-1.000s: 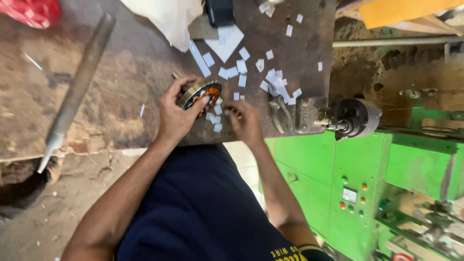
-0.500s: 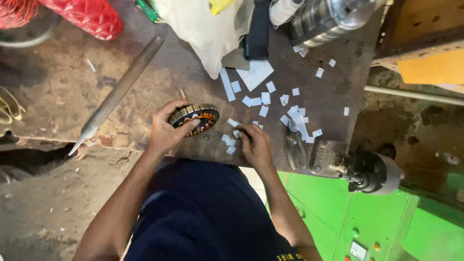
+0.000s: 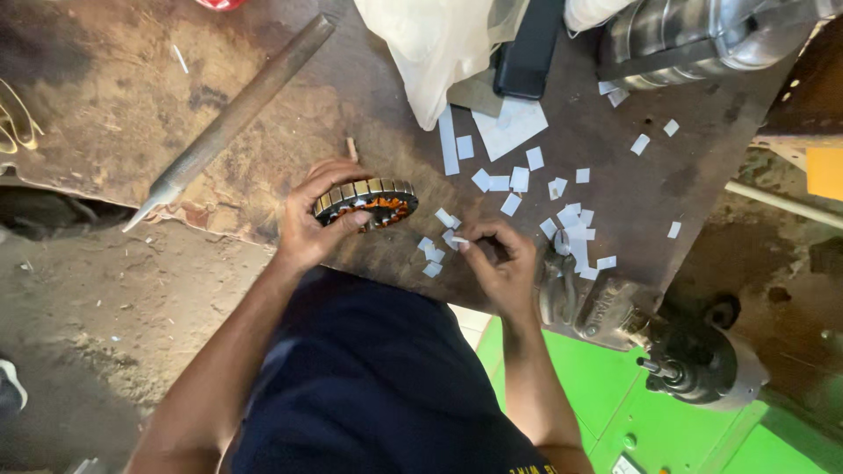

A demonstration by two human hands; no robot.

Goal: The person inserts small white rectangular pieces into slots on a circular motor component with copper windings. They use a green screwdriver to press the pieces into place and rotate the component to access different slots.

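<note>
My left hand (image 3: 312, 224) grips a round motor stator (image 3: 367, 201) with a metal laminated rim and orange copper windings, held on edge over the near side of a worn brown workbench (image 3: 132, 114). My right hand (image 3: 496, 263) pinches a small white paper slip (image 3: 459, 240) between its fingertips, a little to the right of the stator. Several more white paper slips (image 3: 518, 180) lie scattered on the bench beyond both hands.
A long metal file (image 3: 233, 118) lies diagonally on the bench at the left. A white plastic bag (image 3: 439, 44), a black flat object (image 3: 527, 44) and a shiny metal cylinder (image 3: 702, 39) sit at the back. A bench vise (image 3: 606, 307) and green machine (image 3: 667, 421) are at right.
The view has shifted, so the bench sits lower and more to the right. My right hand has lifted a paper slip off the bench; the left still holds the stator.
</note>
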